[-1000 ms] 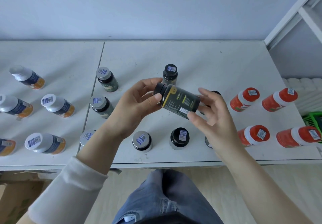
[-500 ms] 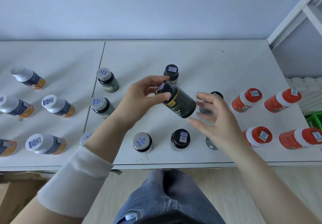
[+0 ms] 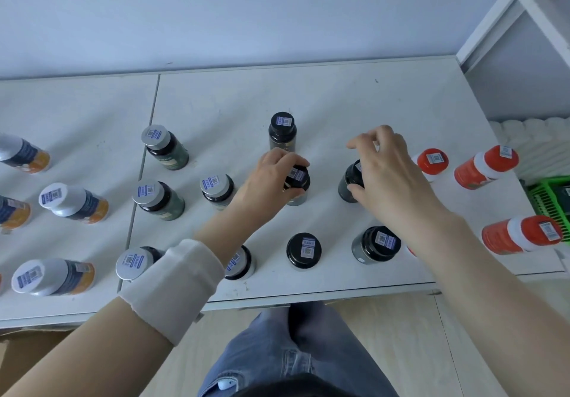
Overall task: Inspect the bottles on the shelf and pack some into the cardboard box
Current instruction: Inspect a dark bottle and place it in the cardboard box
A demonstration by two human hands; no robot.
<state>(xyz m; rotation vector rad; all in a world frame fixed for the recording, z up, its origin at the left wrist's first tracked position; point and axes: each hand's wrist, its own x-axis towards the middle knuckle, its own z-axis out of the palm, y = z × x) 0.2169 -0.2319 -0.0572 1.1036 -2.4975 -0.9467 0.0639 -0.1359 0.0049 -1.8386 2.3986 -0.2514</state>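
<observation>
On the white shelf [image 3: 308,94] stand several upright bottles with barcode stickers on their caps. My left hand [image 3: 271,177] grips a black-capped dark bottle [image 3: 298,180] that stands in the middle of the shelf. Just to its right, my right hand [image 3: 388,174] curls over a second dark bottle [image 3: 350,187], thumb on its near side, fingers arched past its cap. More dark bottles stand behind [image 3: 282,131] and in front [image 3: 303,250], [image 3: 374,244]. A corner of the cardboard box [image 3: 21,350] shows at the bottom left, under the shelf edge.
Grey-capped dark bottles [image 3: 163,146] stand left of centre. White-capped blue and orange bottles [image 3: 72,200] fill the far left. Red bottles [image 3: 485,166] line the right side. A green basket [image 3: 552,202] sits beyond the right edge, a white rack [image 3: 530,4] above it.
The dark bottle I held tilted in the air now stands upright on the shelf under my left hand. My right hand let it go and moved onto the neighbouring dark bottle.
</observation>
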